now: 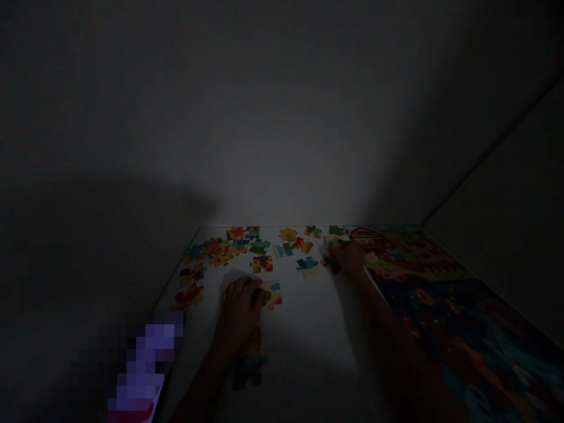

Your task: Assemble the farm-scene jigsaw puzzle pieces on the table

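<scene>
The scene is dim, with jigsaw puzzle pieces spread over a white table. My left hand (240, 302) rests low on the table, its fingers curled and the thumb at the edge of a cream, green and blue puzzle piece (272, 289). The hand covers part of that piece. Farther off to the right, my right hand (351, 259) is closed on a pale puzzle piece (330, 242), with its fingertips partly hidden. A dark piece (331, 264) lies just beneath this hand. Between the hands lies a blue and cream piece (307, 267).
Several loose pieces (220, 251) cluster at the far left. A short joined strip (249, 370) lies beside my left forearm. A large colourful picture sheet (423, 305) covers the right side. A pixelated purple glowing patch (150, 364) is at lower left. Walls (282, 147) border the table.
</scene>
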Tool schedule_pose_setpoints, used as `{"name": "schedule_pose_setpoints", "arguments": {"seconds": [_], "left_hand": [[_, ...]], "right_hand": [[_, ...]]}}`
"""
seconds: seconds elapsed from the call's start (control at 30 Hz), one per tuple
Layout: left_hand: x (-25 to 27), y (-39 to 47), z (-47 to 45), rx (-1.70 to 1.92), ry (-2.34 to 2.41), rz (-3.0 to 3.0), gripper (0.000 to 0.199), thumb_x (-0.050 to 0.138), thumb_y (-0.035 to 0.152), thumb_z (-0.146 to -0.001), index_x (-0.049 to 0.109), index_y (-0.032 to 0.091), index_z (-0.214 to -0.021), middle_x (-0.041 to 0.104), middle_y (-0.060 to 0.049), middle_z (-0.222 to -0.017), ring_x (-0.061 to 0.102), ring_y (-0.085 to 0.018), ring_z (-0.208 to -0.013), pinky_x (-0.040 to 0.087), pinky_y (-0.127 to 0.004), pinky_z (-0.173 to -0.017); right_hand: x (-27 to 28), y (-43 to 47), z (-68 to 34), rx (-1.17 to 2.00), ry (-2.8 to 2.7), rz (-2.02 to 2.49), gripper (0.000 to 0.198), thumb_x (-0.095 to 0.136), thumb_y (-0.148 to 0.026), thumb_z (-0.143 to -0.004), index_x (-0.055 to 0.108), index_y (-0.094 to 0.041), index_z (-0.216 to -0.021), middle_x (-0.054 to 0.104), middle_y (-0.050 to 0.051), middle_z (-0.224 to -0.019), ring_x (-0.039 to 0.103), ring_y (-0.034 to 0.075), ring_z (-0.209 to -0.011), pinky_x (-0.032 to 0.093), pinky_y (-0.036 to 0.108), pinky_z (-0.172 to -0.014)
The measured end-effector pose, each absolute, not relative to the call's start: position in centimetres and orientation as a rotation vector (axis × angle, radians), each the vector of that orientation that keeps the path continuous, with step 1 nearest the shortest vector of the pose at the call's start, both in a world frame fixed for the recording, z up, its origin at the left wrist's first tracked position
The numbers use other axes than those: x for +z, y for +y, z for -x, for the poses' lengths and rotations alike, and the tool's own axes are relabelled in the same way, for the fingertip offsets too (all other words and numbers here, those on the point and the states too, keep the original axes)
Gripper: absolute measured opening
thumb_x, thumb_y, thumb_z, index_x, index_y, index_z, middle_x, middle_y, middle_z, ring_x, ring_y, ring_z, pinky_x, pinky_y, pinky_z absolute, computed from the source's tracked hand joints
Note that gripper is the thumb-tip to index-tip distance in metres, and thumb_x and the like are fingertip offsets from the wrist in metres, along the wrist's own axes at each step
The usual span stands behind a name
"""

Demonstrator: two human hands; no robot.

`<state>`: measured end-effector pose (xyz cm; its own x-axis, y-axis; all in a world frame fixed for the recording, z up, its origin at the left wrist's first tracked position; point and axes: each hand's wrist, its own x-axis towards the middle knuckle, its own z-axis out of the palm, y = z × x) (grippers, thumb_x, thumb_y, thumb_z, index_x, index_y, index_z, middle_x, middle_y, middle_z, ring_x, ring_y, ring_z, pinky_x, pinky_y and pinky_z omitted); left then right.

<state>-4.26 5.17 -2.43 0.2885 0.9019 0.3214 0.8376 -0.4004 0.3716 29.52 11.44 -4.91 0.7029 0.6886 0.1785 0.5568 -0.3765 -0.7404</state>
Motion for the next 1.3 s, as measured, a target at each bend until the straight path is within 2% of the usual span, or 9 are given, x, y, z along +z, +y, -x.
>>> {"name": "schedule_pose_setpoints", "arguments": {"seconds": [0.1, 0.23, 0.4, 0.5, 0.7, 0.77, 0.9, 1.07, 1.3], "left_hand": [[-2.6, 5.3, 4.3, 0.752, 1.649, -2.422, 0.026, 0.053, 0.026, -0.09, 0.069, 0.024, -0.111, 0.063, -0.009, -0.115, 0.055, -0.028, -0.109, 0.044, -0.047, -0.096], [-2.7, 5.6, 4.3, 0.745, 1.64, -2.418, 0.026, 0.053, 0.027, -0.09, 0.069, 0.023, -0.11, 0.064, -0.008, -0.115, 0.056, -0.029, -0.111, 0.044, -0.048, -0.098], [-2.5, 5.5, 4.3, 0.743, 1.613, -2.426, 0.025, 0.053, 0.027, -0.09, 0.069, 0.021, -0.11, 0.064, -0.009, -0.115, 0.055, -0.029, -0.11, 0.043, -0.047, -0.099], [-2.3, 5.3, 4.2, 0.723, 1.622, -2.414, 0.025, 0.053, 0.026, -0.091, 0.069, 0.022, -0.111, 0.063, -0.008, -0.115, 0.055, -0.028, -0.11, 0.042, -0.048, -0.1], [-1.7, 4.9, 4.2, 0.7, 1.594, -2.391, 0.025, 0.06, 0.025, -0.089, 0.069, 0.025, -0.112, 0.063, -0.007, -0.116, 0.054, -0.027, -0.112, 0.042, -0.045, -0.1], [-1.5, 4.7, 4.2, 0.68, 1.577, -2.392, 0.026, 0.062, 0.025, -0.088, 0.069, 0.025, -0.113, 0.062, -0.007, -0.119, 0.053, -0.028, -0.115, 0.041, -0.046, -0.102], [-1.4, 4.4, 4.2, 0.682, 1.535, -2.421, 0.032, 0.061, 0.026, -0.09, 0.066, 0.03, -0.121, 0.061, -0.005, -0.128, 0.05, -0.028, -0.121, 0.037, -0.048, -0.106], [-1.3, 4.2, 4.0, 0.629, 1.466, -2.486, 0.03, 0.065, 0.029, -0.088, 0.069, 0.032, -0.118, 0.059, -0.005, -0.133, 0.049, -0.028, -0.123, 0.036, -0.049, -0.107], [-1.4, 4.3, 4.0, 0.626, 1.466, -2.481, 0.03, 0.068, 0.028, -0.086, 0.069, 0.032, -0.116, 0.058, -0.004, -0.132, 0.049, -0.028, -0.122, 0.038, -0.049, -0.106]], "right_hand": [[-4.5, 11.1, -29.7, 0.305, -0.788, 1.932, 0.042, 0.069, -0.031, -0.06, 0.057, -0.016, -0.097, 0.067, 0.014, -0.093, 0.064, 0.032, -0.093, 0.047, 0.049, -0.085], [-2.6, 10.3, -28.8, 0.41, -0.799, 1.645, 0.043, 0.06, -0.036, -0.068, 0.055, -0.019, -0.107, 0.067, 0.004, -0.09, 0.064, 0.019, -0.082, 0.051, 0.032, -0.073], [-1.3, 7.7, -25.6, 0.953, -0.751, 1.245, 0.047, 0.075, -0.042, -0.059, 0.055, -0.022, -0.095, 0.062, -0.004, -0.071, 0.06, 0.015, -0.061, 0.046, 0.025, -0.056], [-2.1, 6.0, -23.3, 1.063, -0.778, 1.221, 0.051, 0.083, -0.045, -0.054, 0.05, -0.022, -0.084, 0.061, -0.005, -0.069, 0.058, 0.012, -0.057, 0.044, 0.024, -0.053], [-3.2, 4.6, -20.1, 1.107, -1.051, 1.301, 0.045, 0.083, -0.047, -0.059, 0.049, -0.022, -0.076, 0.054, -0.007, -0.061, 0.049, 0.01, -0.052, 0.039, 0.023, -0.049], [-3.0, 4.4, -19.6, 1.097, -1.091, 1.304, 0.043, 0.08, -0.045, -0.063, 0.053, -0.022, -0.087, 0.057, -0.006, -0.068, 0.053, 0.011, -0.055, 0.042, 0.024, -0.051], [-2.9, 4.0, -19.3, 1.106, -1.251, 1.338, 0.055, 0.072, -0.044, -0.073, 0.053, -0.024, -0.12, 0.061, -0.003, -0.082, 0.059, 0.014, -0.063, 0.044, 0.025, -0.053], [-3.0, 3.9, -19.0, 1.08, -1.413, 1.378, 0.038, 0.067, -0.044, -0.077, 0.057, -0.021, -0.106, 0.059, -0.003, -0.072, 0.058, 0.014, -0.063, 0.042, 0.025, -0.056], [-1.8, 3.2, -17.5, 0.837, -1.597, 1.653, 0.026, 0.064, -0.038, -0.08, 0.055, -0.023, -0.1, 0.06, -0.003, -0.071, 0.058, 0.016, -0.064, 0.036, 0.026, -0.056]]}}
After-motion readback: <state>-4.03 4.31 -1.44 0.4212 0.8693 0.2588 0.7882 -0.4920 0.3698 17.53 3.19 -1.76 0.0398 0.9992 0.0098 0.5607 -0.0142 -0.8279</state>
